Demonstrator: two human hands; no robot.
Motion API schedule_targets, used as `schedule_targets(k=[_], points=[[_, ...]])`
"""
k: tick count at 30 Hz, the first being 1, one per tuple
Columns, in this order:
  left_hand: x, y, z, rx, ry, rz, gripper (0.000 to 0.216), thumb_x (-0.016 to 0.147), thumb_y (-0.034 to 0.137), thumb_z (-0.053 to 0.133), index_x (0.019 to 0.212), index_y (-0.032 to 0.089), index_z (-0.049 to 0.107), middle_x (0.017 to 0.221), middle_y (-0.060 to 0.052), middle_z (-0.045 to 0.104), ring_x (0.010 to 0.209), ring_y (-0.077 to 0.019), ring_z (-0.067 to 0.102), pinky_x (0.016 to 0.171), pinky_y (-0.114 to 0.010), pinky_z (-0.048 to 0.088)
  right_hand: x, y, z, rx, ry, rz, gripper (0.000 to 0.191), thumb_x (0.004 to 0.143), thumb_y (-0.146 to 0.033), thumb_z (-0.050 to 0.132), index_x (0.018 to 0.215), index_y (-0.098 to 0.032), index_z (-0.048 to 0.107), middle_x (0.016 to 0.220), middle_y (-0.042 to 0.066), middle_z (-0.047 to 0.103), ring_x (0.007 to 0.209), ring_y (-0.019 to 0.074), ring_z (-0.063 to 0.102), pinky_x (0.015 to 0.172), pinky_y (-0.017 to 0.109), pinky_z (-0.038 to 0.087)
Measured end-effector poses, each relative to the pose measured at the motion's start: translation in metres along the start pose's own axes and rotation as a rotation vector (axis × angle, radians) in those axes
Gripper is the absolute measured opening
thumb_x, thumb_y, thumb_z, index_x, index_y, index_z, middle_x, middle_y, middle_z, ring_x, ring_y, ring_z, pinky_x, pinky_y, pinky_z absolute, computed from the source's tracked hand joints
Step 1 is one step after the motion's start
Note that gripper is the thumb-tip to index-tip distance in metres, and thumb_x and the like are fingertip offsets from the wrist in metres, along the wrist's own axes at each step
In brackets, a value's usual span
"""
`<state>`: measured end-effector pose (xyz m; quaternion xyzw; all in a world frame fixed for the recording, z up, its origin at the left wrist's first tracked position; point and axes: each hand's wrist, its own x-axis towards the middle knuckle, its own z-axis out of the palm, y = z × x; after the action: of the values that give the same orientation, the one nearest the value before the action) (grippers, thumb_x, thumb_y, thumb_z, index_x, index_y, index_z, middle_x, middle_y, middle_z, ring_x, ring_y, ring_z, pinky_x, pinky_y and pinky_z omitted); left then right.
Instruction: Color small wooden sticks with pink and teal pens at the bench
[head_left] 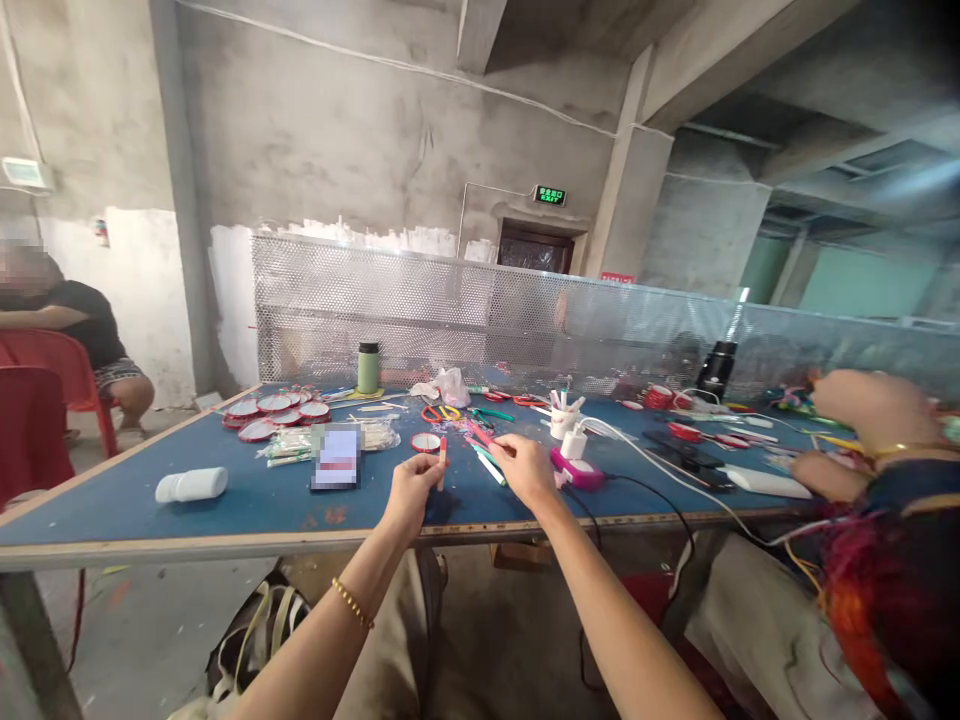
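Note:
My left hand (pixel 411 492), with a beaded gold bracelet at the wrist, pinches a short pale stick with a reddish tip (pixel 442 458) upright above the blue tabletop (pixel 255 515). Opposite it, my right hand (pixel 527 470) is closed on a slim pinkish-red object (pixel 481 434); its exact kind is not clear. Just behind the left fingers lies a round white disc with a red rim (pixel 425 442). Beside my right hand are white-and-green pens (pixel 489 466). Farther back are pliers with red and yellow handles (pixel 441 413).
Red-rimmed discs (pixel 274 403), a white bottle (pixel 191 485) and a blurred-out upright panel (pixel 335 458) stand left. A green flask (pixel 368 368) is behind. At right are a white cup (pixel 564 420), purple power strip (pixel 577 469), cables and a co-worker's arm (pixel 870 410).

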<state>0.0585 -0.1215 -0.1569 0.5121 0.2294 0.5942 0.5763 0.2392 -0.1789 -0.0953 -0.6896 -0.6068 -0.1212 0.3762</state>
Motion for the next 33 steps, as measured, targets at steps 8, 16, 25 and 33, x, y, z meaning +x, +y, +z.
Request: schedule_targets(k=[8,16,25,33], points=[[-0.006,0.007,0.005,0.106,-0.047,-0.025,0.035,0.063,0.046,0.076,0.059,0.014,0.063,0.049,0.002,0.052,0.049,-0.0088,0.040,0.052,-0.023,0.029,0.027,-0.038,0.041,-0.496,-0.266,0.044,0.028,0.094,-0.026,0.052,0.102,-0.015,0.076,0.108,0.017,0.075,0.105,0.0277,0.068,0.093,0.037,0.038],[-0.008,0.013,0.007,0.136,-0.042,-0.034,0.032,0.063,0.044,0.073,0.058,0.015,0.063,0.048,0.002,0.052,0.048,-0.0085,0.040,0.050,-0.023,0.029,0.030,-0.030,0.053,-0.545,-0.298,0.003,0.027,0.094,-0.018,0.049,0.099,-0.015,0.076,0.103,0.017,0.076,0.102,0.0274,0.069,0.095,0.039,0.034],[-0.006,0.008,0.006,0.135,-0.023,-0.031,0.030,0.064,0.044,0.074,0.062,0.014,0.067,0.048,0.001,0.053,0.048,-0.0092,0.040,0.051,-0.023,0.028,0.049,-0.005,0.004,-0.579,-0.291,-0.066,0.028,0.096,-0.020,0.049,0.093,-0.017,0.077,0.102,0.016,0.076,0.101,0.0261,0.068,0.092,0.037,0.033],[-0.008,0.010,0.004,0.166,-0.033,0.014,0.034,0.066,0.045,0.072,0.056,0.015,0.060,0.051,0.002,0.051,0.051,-0.0091,0.039,0.052,-0.023,0.029,0.049,0.004,0.023,-0.465,-0.357,-0.149,0.021,0.086,-0.005,0.057,0.078,-0.014,0.074,0.092,0.015,0.076,0.103,0.0243,0.067,0.097,0.037,0.031]])
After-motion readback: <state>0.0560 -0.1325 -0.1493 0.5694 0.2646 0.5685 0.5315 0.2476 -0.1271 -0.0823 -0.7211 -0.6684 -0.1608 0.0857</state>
